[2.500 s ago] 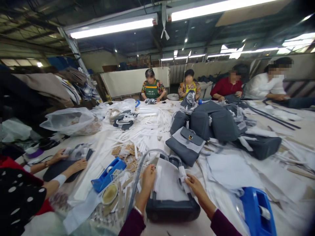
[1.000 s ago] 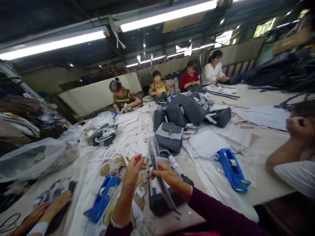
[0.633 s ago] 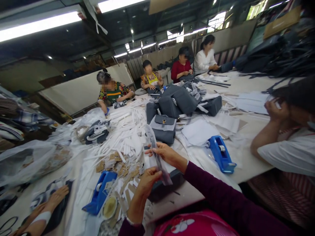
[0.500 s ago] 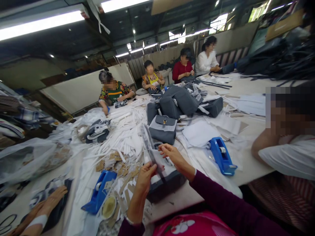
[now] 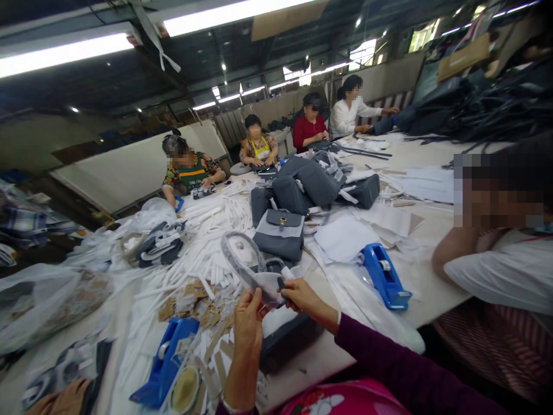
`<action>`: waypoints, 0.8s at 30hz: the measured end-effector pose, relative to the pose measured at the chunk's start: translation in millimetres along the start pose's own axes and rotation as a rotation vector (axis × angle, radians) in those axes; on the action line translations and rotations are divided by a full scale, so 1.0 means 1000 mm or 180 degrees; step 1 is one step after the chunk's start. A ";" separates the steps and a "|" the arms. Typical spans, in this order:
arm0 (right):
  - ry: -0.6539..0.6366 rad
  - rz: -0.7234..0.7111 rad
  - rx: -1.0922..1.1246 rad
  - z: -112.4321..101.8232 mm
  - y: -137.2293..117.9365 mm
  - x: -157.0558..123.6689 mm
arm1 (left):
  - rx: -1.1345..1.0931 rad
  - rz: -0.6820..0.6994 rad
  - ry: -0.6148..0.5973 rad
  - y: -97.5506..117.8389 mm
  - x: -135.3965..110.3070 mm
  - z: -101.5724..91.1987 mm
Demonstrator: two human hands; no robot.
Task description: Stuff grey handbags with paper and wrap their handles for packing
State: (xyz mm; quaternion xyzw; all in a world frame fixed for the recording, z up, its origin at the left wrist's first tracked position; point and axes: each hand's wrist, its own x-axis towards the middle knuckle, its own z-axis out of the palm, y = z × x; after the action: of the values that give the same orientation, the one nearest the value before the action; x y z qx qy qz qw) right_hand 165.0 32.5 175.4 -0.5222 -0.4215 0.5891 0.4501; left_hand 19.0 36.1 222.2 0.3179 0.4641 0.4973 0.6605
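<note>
A dark grey bag (image 5: 291, 337) lies on the table right in front of me, with white padding showing at its top. Above it, my left hand (image 5: 249, 317) is closed, thumb and fingers pinching a grey bag strap (image 5: 235, 262) in a clear plastic wrap. The strap loops up and away from the hand. My right hand (image 5: 305, 298) pinches a short dark end of what looks like the same strap, close to the left fingertips. Just beyond stands a finished-looking grey bag (image 5: 280, 233) with a flap and gold clasp.
Blue tape dispensers stand at left (image 5: 166, 360) and right (image 5: 386, 276). White tubes (image 5: 203, 230) and cardboard scraps (image 5: 196, 302) cover the left middle. A bag pile (image 5: 306, 181) lies behind. Co-workers sit around the table; another person's hands (image 5: 64, 397) are at lower left.
The strap has opened from a narrow upright strip into a wide loop leaning left. My right hand has closed on a dark strap end. The view has shifted slightly.
</note>
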 end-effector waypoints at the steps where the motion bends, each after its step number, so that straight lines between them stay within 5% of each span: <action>1: -0.0037 -0.0374 -0.0468 -0.001 -0.005 0.001 | -0.0057 -0.0117 0.0005 0.002 0.001 -0.001; 5: -0.0061 -0.1852 -0.2090 -0.004 -0.019 0.000 | -0.0244 -0.0487 0.0009 0.007 0.004 -0.007; 9: -0.0243 -0.2235 -0.2539 -0.003 -0.026 0.002 | -0.0346 -0.0636 -0.0054 0.008 0.004 -0.014; 16: -0.0391 -0.2289 -0.2164 0.005 -0.039 0.012 | -0.0343 -0.0215 -0.0039 0.008 0.001 -0.014; 20: 0.0472 -0.1773 -0.1333 0.015 -0.045 0.008 | -0.0251 0.0385 0.0303 -0.001 0.005 -0.012; 24: 0.0140 -0.1230 -0.0963 0.032 -0.040 0.004 | 0.0071 0.0720 0.0584 -0.016 0.012 -0.012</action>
State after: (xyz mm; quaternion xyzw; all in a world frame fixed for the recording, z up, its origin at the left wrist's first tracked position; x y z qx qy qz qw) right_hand 136.8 45.4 216.1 -0.5060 -0.5871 0.4108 0.4801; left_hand 14.6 42.5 199.6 0.3286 0.4893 0.5903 0.5515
